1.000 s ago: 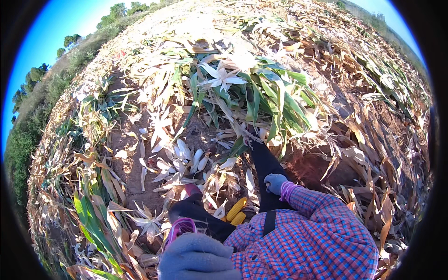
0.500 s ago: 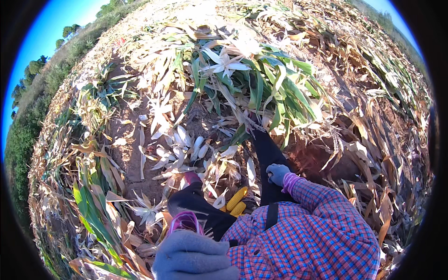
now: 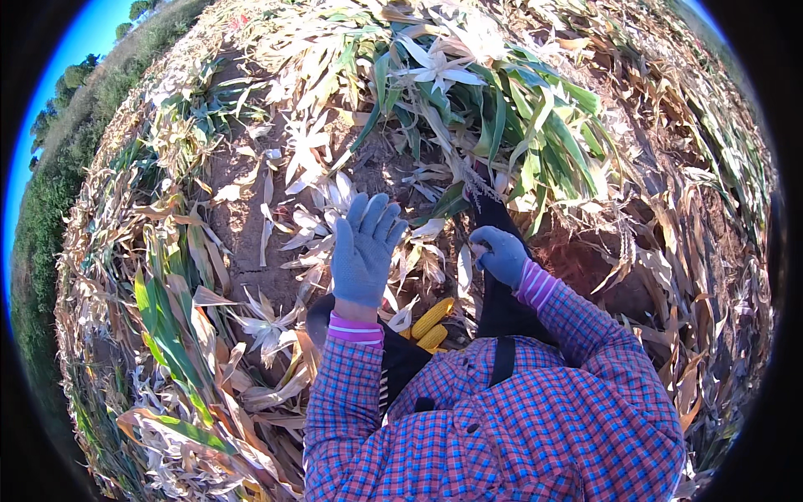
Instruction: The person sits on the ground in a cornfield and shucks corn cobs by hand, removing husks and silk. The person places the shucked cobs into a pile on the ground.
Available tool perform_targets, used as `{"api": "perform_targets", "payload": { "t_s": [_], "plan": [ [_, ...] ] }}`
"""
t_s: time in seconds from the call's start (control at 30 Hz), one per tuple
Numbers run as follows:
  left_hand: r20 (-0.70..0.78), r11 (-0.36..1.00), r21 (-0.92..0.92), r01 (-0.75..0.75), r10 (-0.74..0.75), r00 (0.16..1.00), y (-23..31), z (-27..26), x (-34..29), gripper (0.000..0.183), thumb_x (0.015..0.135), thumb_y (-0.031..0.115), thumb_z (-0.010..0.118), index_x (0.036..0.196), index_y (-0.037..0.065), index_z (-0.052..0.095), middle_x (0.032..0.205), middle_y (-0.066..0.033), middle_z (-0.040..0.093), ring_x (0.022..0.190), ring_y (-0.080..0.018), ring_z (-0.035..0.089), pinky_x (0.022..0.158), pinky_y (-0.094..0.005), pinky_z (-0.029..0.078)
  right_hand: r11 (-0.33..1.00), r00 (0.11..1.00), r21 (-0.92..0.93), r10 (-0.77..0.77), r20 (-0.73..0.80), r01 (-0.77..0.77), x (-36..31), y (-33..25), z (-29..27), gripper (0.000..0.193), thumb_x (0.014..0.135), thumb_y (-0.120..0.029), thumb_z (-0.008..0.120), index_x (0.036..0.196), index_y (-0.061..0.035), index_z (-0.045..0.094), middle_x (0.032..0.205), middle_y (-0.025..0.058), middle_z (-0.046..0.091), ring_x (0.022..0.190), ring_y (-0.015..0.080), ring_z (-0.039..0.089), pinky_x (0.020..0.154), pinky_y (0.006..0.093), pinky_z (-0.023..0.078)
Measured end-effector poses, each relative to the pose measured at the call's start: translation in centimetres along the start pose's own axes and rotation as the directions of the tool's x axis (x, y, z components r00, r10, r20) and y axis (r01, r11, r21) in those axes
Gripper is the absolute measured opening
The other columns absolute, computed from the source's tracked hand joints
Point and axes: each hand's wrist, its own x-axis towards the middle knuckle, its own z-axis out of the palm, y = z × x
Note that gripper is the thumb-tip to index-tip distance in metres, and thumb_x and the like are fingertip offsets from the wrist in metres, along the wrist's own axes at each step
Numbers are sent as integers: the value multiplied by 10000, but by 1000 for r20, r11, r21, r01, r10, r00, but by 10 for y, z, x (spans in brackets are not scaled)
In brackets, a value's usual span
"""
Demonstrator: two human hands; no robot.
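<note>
My left hand [image 3: 365,258], in a grey-blue knit glove, is held out in front of me with its palm up and fingers stretched; nothing lies in it. Pale husks [image 3: 339,194] show just beyond its fingertips. My right hand [image 3: 502,256], gloved alike, is curled closed above my right leg [image 3: 502,308]; whether something small is inside cannot be made out. Between my legs, below both hands, are bare yellow corn cobs [image 3: 433,319] among dry husks. My left foot is hidden behind the left hand and arm.
A heap of green and dry corn stalks [image 3: 502,117] lies ahead, with an opened white husk [image 3: 439,69] on top. Loose leaves [image 3: 167,335] cover the ground at left, and dry stalks [image 3: 677,251] at right. Bushes [image 3: 75,167] line the field's far left.
My left hand has gone from a curled shape close at the bottom edge to stretched open farther forward. My right hand has risen forward off the thigh, still closed. The view has shifted slightly.
</note>
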Motion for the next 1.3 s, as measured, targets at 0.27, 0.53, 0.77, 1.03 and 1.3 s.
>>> {"api": "perform_targets", "payload": {
  "t_s": [0.27, 0.53, 0.77, 1.03, 1.3],
  "plan": [
    [135, 317, 929, -189, 185, 973, -15, -22, -2, 472, 1015, 266, 476, 1389, -16, 412, 1385, -184, 488, 1266, -289, 488, 1063, -392, 381, 882, 979, 447, -194, 58, 148, 34, -135, -9, 196, 883, -57, 623, 1067, -4, 581, 906, 98, 624, 727, 152, 647, 632, 284, 526],
    [335, -228, 931, -285, 223, 915, -10, 17, -10, 521, 867, 95, 603, 1357, 10, 450, 1368, -213, 489, 1260, -388, 466, 1049, -449, 358, 912, 919, 119, -394, -6, 392, 24, -150, -6, 457, 787, -205, 731, 1211, -132, 578, 948, 91, 627, 788, 278, 644, 696, 379, 514],
    [427, -369, 866, -337, 198, 882, -14, 15, -6, 547, 851, 82, 594, 1376, 32, 450, 1330, -140, 548, 1196, -346, 518, 1029, -418, 386, 932, 936, 93, -351, -14, 350, 14, -157, -5, 451, 772, -185, 731, 1199, -150, 590, 887, 72, 637, 724, 257, 641, 646, 360, 510],
    [446, -419, 842, -340, 183, 876, -17, 18, -8, 598, 838, 127, 633, 1401, 78, 437, 1318, -143, 542, 1216, -354, 490, 1039, -441, 368, 875, 869, 42, -472, -148, 483, 25, -151, -9, 206, 797, -127, 696, 997, -121, 648, 832, 65, 631, 704, 258, 646, 614, 341, 512],
    [282, -593, 784, -183, 77, 956, -13, 29, -15, 794, 726, 339, 770, 1400, 88, 434, 1366, -123, 493, 1271, -349, 433, 1079, -456, 301, 926, 983, 346, -106, -148, 152, 26, -139, -37, 132, 839, -38, 667, 962, -4, 633, 814, 84, 634, 648, 161, 649, 587, 268, 513]
  ]
}}
